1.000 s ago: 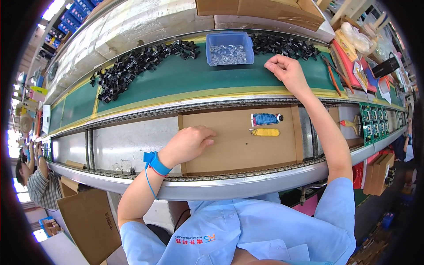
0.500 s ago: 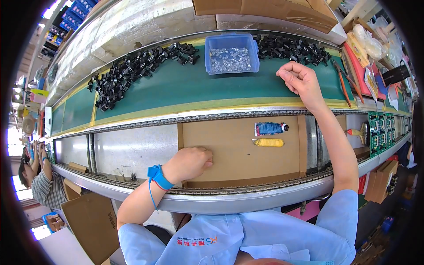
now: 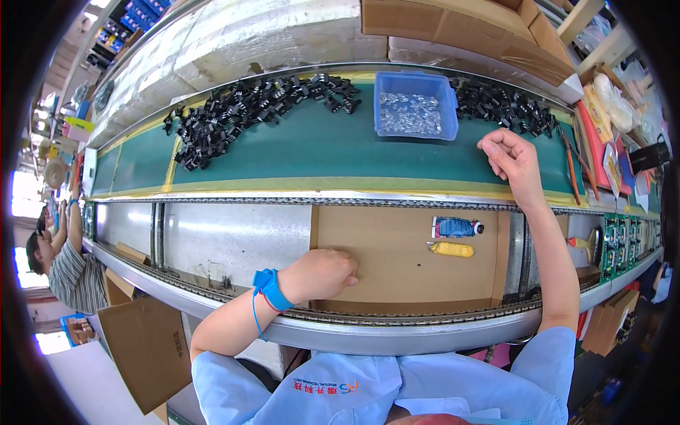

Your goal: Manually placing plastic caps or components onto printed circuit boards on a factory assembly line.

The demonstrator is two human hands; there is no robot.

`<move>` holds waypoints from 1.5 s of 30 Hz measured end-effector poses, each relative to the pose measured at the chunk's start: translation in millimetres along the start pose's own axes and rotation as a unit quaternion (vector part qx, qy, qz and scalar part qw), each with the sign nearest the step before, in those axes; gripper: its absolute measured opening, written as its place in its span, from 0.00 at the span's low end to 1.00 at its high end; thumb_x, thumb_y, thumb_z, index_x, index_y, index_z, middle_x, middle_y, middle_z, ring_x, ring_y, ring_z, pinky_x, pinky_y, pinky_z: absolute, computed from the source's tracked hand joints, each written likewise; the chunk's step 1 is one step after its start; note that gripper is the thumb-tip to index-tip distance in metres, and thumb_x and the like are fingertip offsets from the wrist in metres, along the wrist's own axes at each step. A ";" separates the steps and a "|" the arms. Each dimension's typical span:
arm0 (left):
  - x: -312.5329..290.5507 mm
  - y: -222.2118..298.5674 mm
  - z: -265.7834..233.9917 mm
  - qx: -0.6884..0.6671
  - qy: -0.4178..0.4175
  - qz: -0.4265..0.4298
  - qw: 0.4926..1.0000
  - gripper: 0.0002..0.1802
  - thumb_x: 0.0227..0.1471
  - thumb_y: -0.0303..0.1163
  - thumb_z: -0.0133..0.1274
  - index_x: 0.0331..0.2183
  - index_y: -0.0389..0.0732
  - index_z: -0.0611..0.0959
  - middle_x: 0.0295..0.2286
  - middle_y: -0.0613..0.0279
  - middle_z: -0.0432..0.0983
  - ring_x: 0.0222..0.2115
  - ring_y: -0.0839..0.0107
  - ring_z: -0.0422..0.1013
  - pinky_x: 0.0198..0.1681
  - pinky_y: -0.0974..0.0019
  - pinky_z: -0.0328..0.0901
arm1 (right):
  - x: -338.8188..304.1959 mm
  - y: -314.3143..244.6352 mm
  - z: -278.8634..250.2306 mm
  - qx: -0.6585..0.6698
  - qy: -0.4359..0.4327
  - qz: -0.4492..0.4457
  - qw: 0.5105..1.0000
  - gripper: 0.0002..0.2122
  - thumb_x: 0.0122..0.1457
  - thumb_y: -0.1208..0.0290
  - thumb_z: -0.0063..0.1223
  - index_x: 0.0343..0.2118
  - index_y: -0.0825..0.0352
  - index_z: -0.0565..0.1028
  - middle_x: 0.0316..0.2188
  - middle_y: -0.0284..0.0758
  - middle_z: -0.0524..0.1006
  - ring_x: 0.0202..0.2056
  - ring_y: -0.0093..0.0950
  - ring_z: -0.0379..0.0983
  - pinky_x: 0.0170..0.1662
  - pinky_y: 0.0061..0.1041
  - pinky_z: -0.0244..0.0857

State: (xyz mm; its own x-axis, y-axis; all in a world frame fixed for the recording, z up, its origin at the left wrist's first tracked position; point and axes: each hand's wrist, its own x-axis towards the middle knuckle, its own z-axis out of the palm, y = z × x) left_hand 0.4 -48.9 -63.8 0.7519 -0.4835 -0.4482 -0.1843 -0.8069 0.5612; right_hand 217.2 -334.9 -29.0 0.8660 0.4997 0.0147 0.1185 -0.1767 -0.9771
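My left hand [image 3: 322,275], with a blue strap [image 3: 270,289] at its wrist, is curled over the left front part of a shallow cardboard tray [image 3: 397,273]. Its fingers are closed, and what they hold, if anything, is hidden. My right hand [image 3: 515,163] hovers above the green mat [image 3: 312,159], thumb and fingers bent together; I cannot make out anything between them. Close to it are a blue plastic bin [image 3: 416,137] of small clear pieces [image 3: 411,113] and a pile of small black parts [image 3: 503,106]. Another black pile [image 3: 241,113] lies farther left.
A blue tube [image 3: 455,227] and a yellow-handled tool [image 3: 451,248] lie in the tray. Orange-handled pliers [image 3: 572,166] and green circuit boards [image 3: 620,244] are at the right. A metal rail [image 3: 340,331] runs along the front. Another person [image 3: 71,276] works at far left.
The whole view has shifted, so the bench appears farther right and lower. My right hand is slightly closer to the bin; both hands keep their curled shape.
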 end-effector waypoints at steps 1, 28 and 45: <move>-1.4 -0.1 0.1 -0.001 0.004 -0.004 1.000 0.12 0.51 0.36 0.53 0.26 0.36 0.79 0.27 0.51 0.76 0.33 0.51 0.74 0.36 0.52 0.68 | 0.3 -0.3 0.5 -0.005 0.002 0.005 1.000 0.07 0.60 0.69 0.53 0.31 0.69 0.76 0.18 0.22 0.68 0.19 0.10 0.59 0.21 0.12 0.49; -1.1 -3.5 3.3 0.007 0.009 -0.019 1.000 0.15 0.51 0.40 0.54 0.27 0.36 0.81 0.28 0.48 0.77 0.34 0.51 0.75 0.38 0.53 0.69 | 1.4 6.0 -1.0 -0.022 0.007 -0.015 1.000 0.06 0.60 0.71 0.52 0.32 0.68 0.76 0.18 0.22 0.67 0.18 0.09 0.58 0.19 0.10 0.48; 0.5 -11.2 3.2 0.003 -0.007 -0.008 1.000 0.10 0.52 0.36 0.52 0.30 0.39 0.79 0.31 0.54 0.76 0.35 0.53 0.73 0.38 0.54 0.67 | 0.0 0.4 4.3 -0.028 0.008 -0.014 0.999 0.05 0.59 0.72 0.53 0.31 0.68 0.76 0.18 0.23 0.68 0.19 0.11 0.60 0.21 0.12 0.49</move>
State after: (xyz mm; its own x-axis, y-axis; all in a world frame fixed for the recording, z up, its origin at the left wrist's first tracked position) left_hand 0.8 -41.2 -72.5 0.7455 -0.4761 -0.4665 -0.1766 -0.8160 0.5505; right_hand 215.2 -331.3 -30.3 0.8698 0.4912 0.0458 0.1694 -0.2103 -0.9629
